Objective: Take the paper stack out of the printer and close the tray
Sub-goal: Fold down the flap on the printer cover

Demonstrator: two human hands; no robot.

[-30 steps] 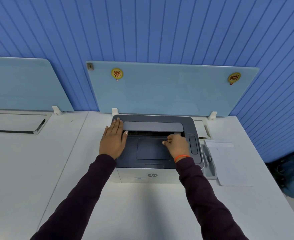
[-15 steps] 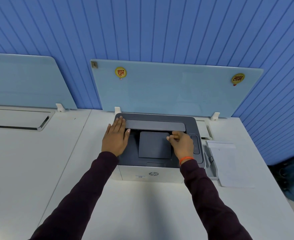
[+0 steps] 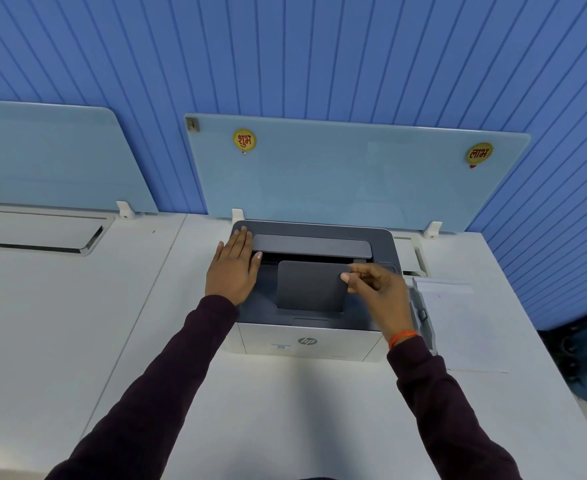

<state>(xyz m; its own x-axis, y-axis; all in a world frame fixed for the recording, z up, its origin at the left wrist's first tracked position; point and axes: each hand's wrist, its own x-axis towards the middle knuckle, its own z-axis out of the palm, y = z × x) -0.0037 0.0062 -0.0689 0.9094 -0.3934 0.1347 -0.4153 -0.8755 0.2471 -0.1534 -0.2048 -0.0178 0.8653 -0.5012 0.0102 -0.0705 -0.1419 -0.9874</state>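
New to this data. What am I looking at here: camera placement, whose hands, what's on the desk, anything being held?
There is no robot here. One wide-angle camera sits on a person's head and looks forward and down, so the two dark-sleeved arms reaching in from the bottom are the wearer's own.

A grey and white printer stands on a white desk against a pale blue glass divider. The left hand lies flat and open on the printer's top left part, apparently steadying it. The right hand, with an orange band at the wrist, pinches the right edge of a dark flap on top of the printer; the flap stands partly raised.

To the right of the printer a paper stack lies on the desk, so it seems already taken out. A blue bag sits beyond the desk's right edge.
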